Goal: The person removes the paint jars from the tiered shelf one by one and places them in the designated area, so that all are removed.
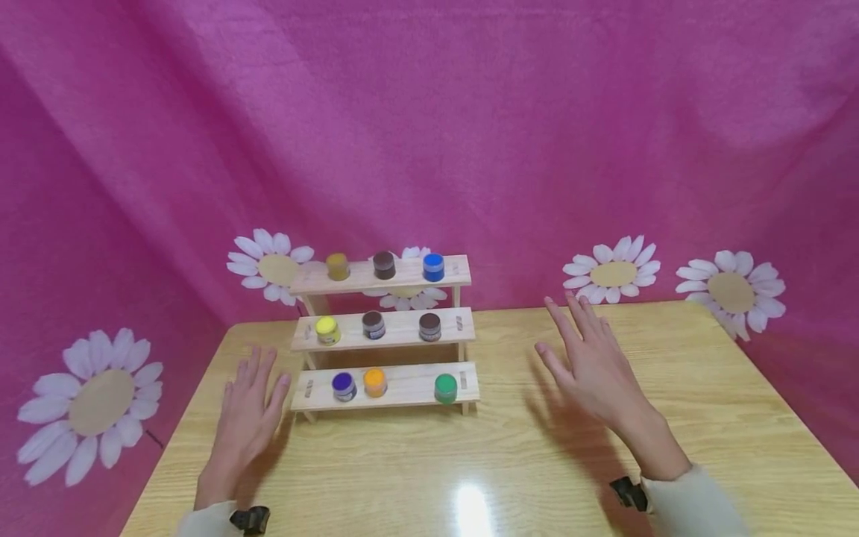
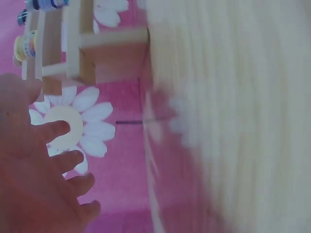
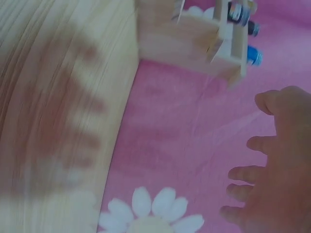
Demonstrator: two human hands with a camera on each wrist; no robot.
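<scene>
Rack (image 1: 403,322): pale bare wood, three plank tiers rising in steps, standing on the wood-grained counter (image 1: 376,470) between the two hands, close to the pink cloth (image 1: 470,134) at the back. Darker marks show near the plank ends. Jars all small, round and upright, three to a tier; listed here from the person's left.

Top tier: mustard jar (image 1: 338,267), dark brown jar (image 1: 384,266), blue jar (image 1: 433,268), fairly evenly spaced. Middle tier: bright yellow jar (image 1: 327,330), then two dark jars (image 1: 373,326), their shades hard to tell apart from here. Bottom tier: violet jar (image 1: 344,387) and orange jar (image 1: 375,382) just beside one another; green jar (image 1: 446,388) well apart from them, at the plank's front edge.

Left hand (image 1: 244,418): raised over the counter, near the rack's left end; fingers straight, slightly spread, thumb apart. Right hand (image 1: 600,377): also raised, well apart from the rack on its right; fingers extended and slightly spread, thumb held out. Each casts a soft shadow on the counter
</scene>
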